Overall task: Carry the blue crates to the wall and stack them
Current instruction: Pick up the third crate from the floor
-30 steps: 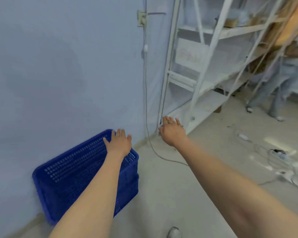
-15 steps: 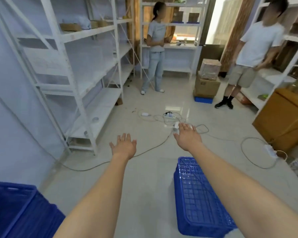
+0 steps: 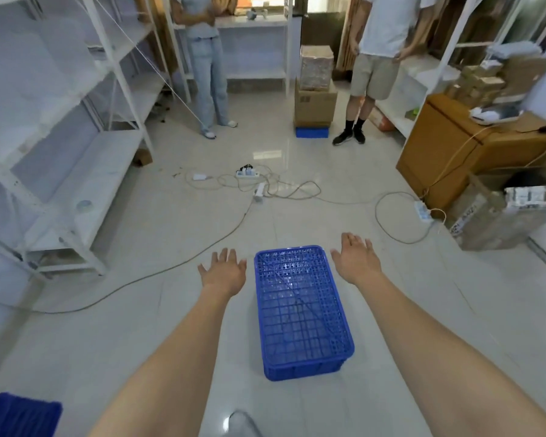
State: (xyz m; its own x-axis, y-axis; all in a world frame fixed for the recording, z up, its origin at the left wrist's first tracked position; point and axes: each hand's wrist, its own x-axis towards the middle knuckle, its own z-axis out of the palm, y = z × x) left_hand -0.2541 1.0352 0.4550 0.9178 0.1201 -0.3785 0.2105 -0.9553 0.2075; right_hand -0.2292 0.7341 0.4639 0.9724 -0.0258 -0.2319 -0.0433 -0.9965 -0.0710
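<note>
Crate (image 3: 300,310) lies on the floor between my spread, empty hands, left hand (image 3: 224,272) and right hand (image 3: 356,258); I should grip both long rims evenly before lifting.

Glossy tiled floor (image 3: 177,326), white shelving (image 3: 76,127), tangled cables (image 3: 275,184)

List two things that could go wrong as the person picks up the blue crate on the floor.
1. Both hands, the left hand and right hand, are open beside the blue crate, not gripping; a one-sided grab could tip it.
2. Loose cables trail across the floor nearby; carrying the crate could mean tripping.
</note>
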